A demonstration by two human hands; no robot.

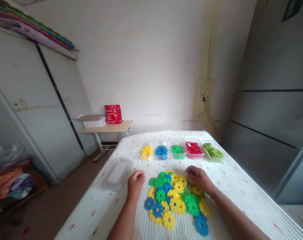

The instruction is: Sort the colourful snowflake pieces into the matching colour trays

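A pile of flat, notched plastic discs in yellow, green and blue, like snowflake building pieces (175,202), is spread on the table in front of me. Just left of it, my left hand (136,182) rests with its fingers curled in, and no piece shows in it. Over the pile's far right edge is my right hand (198,176), fingers bent together and pointing left. Whatever its fingertips may hold is hidden. Beyond the pile stand clear tubs in a row: yellow pieces (146,151), blue pieces (161,151), green pieces (177,150), red pieces (193,148) and light-green pieces (212,150).
A clear plastic lid or tray with a white rectangle (118,172) lies left of my left hand. The table has a white, ribbed cloth (93,203). Behind on the left, a small desk (118,127) bears a red bag (113,114) and a white box (93,122).
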